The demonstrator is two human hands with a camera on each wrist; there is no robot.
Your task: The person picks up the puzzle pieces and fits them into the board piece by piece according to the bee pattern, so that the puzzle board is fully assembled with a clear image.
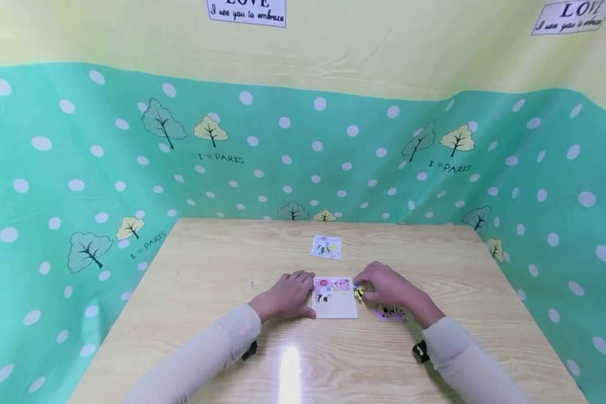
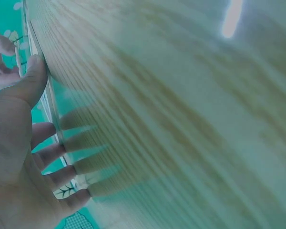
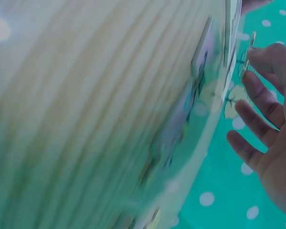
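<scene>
Right hand (image 1: 384,283) is pinching a small yellow-and-black flat puzzle piece (image 1: 359,292) between thumb and index finger; in the right wrist view its other fingers are standing apart and the piece is showing edge-on, off the tabletop. From the head view, the piece is sitting just beside the right edge of a square white-bordered puzzle board (image 1: 336,307). Left hand (image 1: 292,294) is bracing the board's left side, thumb touching near the lower corner, fingers extending along the upper part and, from the left wrist, spreading apart. Pink, red, white and black printed pieces (image 1: 333,285) are filling the board's upper part and reaching down its left side; the rest is showing plain cream. Loose pink, yellow and black puzzle pieces (image 1: 391,314) are lying near the board, below the right hand. Beyond the board, a small white-edged picture card (image 1: 326,247) is lying flat, showing a yellow-and-black figure. All this is resting on a light wood-grain table (image 1: 207,348). Behind, a green cloth with white dots and printed trees (image 1: 283,140) is hanging under a pale yellow band (image 1: 131,33).
</scene>
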